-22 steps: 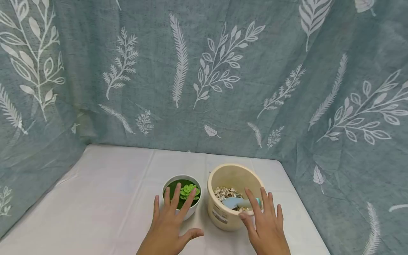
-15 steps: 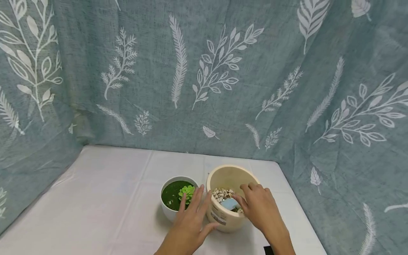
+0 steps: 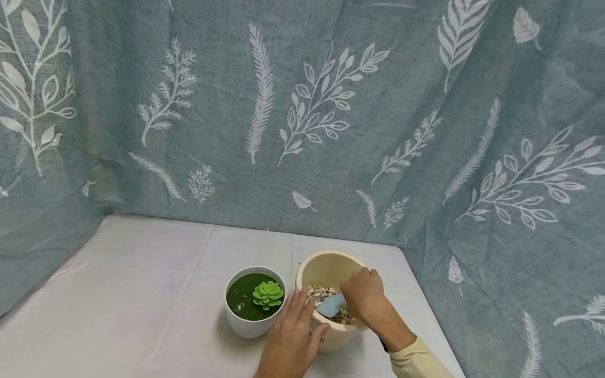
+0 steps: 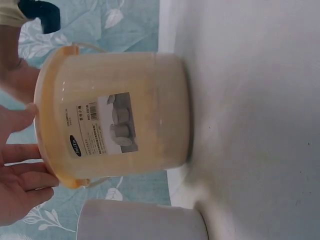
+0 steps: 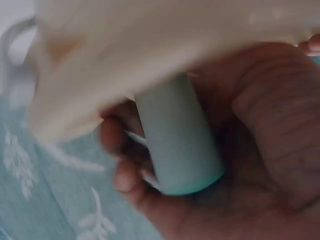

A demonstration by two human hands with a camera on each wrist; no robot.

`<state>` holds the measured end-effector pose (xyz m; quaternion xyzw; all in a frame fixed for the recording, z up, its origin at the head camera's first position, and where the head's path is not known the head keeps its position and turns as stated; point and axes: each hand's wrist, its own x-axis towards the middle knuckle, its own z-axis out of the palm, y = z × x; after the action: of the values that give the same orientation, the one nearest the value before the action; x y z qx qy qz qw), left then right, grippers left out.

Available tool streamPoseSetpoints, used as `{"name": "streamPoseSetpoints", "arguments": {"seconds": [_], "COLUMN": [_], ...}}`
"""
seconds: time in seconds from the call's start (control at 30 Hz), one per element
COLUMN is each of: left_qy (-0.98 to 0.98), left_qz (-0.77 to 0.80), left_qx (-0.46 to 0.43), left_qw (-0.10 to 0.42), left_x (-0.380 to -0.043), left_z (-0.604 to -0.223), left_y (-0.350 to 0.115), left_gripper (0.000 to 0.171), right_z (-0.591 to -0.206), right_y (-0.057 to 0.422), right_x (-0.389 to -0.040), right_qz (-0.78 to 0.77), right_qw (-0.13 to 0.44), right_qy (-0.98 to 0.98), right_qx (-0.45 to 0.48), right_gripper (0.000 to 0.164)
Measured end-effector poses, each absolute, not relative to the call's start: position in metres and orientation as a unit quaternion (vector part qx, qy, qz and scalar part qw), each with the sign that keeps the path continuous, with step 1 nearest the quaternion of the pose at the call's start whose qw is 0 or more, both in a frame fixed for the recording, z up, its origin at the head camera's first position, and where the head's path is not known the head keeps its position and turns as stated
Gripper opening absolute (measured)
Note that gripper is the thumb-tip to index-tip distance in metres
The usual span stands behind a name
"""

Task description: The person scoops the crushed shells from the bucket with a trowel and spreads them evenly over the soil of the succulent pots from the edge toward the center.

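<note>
A cream plastic bucket stands on the white-covered table, with small pebbles inside. My right hand reaches over its right rim and grips a small shovel. The pale blue blade lies on the pebbles. In the right wrist view, my fingers curl round the pale handle beside the blurred bucket rim. My left hand touches the bucket's near left rim with its fingers fairly straight. The left wrist view has its thumb and fingertips at that rim, above a label on the wall.
Just left of the bucket sits a white pot with a green surface and a bright green succulent. Teal curtain with white leaf prints surrounds the table at the back and both sides.
My right hand has moved from above the bucket's right side to the shovel handle and now grips it. My left hand has shifted right, from over the pot to the bucket's rim.
</note>
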<state>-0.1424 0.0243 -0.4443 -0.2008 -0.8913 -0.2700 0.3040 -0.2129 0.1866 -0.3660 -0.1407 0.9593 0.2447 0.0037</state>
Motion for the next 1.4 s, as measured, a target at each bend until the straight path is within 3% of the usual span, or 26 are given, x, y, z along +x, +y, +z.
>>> {"name": "streamPoseSetpoints", "arguments": {"seconds": [0.13, 0.27, 0.43, 0.6, 0.7, 0.9, 1.07, 1.4], "left_qy": [-0.885, -0.882, -0.882, -0.888, -0.890, -0.883, -0.882, -0.886], "left_qz": [-0.264, -0.259, -0.275, -0.304, -0.316, -0.335, -0.322, -0.313], "left_qx": [-0.192, -0.191, -0.191, -0.185, -0.178, -0.187, -0.189, -0.196], "left_qw": [0.332, 0.344, 0.331, 0.291, 0.278, 0.271, 0.288, 0.281], "left_x": [-0.140, -0.140, -0.139, -0.137, -0.135, -0.137, -0.141, -0.140], "left_z": [-0.447, -0.446, -0.445, -0.442, -0.441, -0.439, -0.438, -0.440], "left_y": [0.023, 0.021, 0.019, 0.018, 0.019, 0.025, 0.026, 0.029], "left_gripper": [0.055, 0.054, 0.052, 0.051, 0.051, 0.050, 0.052, 0.050], "right_z": [-0.365, -0.373, -0.394, -0.405, -0.407, -0.404, -0.402, -0.380], "right_y": [0.187, 0.192, 0.203, 0.216, 0.222, 0.233, 0.233, 0.248], "right_x": [-0.216, -0.220, -0.229, -0.239, -0.241, -0.238, -0.239, -0.225], "right_qz": [0.297, 0.331, 0.337, 0.271, 0.213, 0.103, 0.040, -0.058], "right_qw": [-0.097, -0.205, -0.255, -0.254, -0.221, -0.133, -0.125, -0.082], "right_qy": [0.934, 0.894, 0.858, 0.870, 0.891, 0.931, 0.932, 0.959], "right_qx": [-0.172, -0.220, -0.294, -0.324, -0.336, -0.323, -0.337, -0.264], "right_gripper": [0.010, 0.024, 0.033, 0.031, 0.030, 0.035, 0.036, 0.015]}}
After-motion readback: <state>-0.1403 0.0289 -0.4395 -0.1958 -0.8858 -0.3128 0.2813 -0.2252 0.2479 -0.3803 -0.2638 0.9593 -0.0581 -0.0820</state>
